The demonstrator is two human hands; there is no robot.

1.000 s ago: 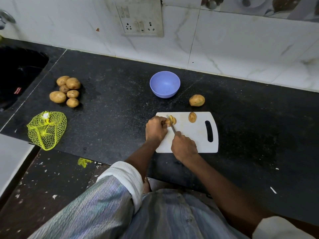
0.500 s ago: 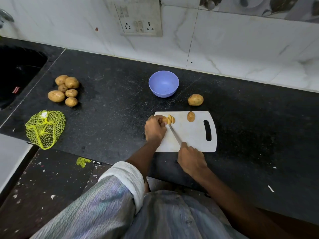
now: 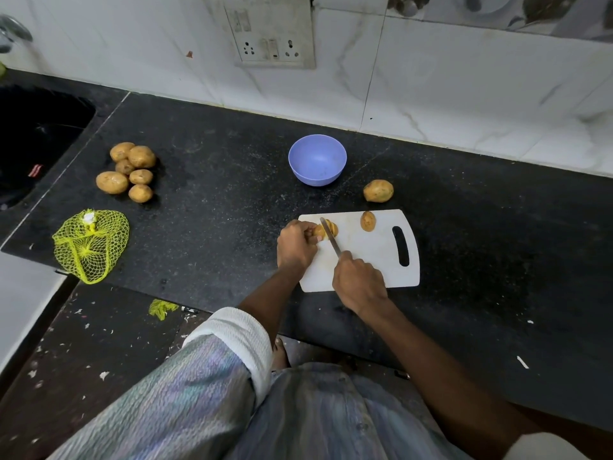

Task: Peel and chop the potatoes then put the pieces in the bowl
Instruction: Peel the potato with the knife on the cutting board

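Note:
A white cutting board point(image 3: 374, 257) lies on the black counter. My left hand point(image 3: 296, 245) holds a potato half point(image 3: 326, 230) at the board's far left corner. My right hand point(image 3: 360, 280) grips a knife point(image 3: 330, 237) by its handle, and the blade crosses that potato half. Another potato half point(image 3: 367, 221) lies further right on the board. One whole potato point(image 3: 378, 190) sits on the counter just behind the board. The empty blue bowl point(image 3: 317, 160) stands behind the board to the left.
Several whole potatoes point(image 3: 131, 172) are heaped at the counter's left, with a yellow net bag point(image 3: 89, 245) in front of them near the edge. A dark sink point(image 3: 36, 144) lies at far left. A tiled wall with a socket plate point(image 3: 273, 34) backs the counter.
My right hand drew the knife back toward me, then pushed it forward again, so the blade is back across the potato half. My left hand kept its hold.

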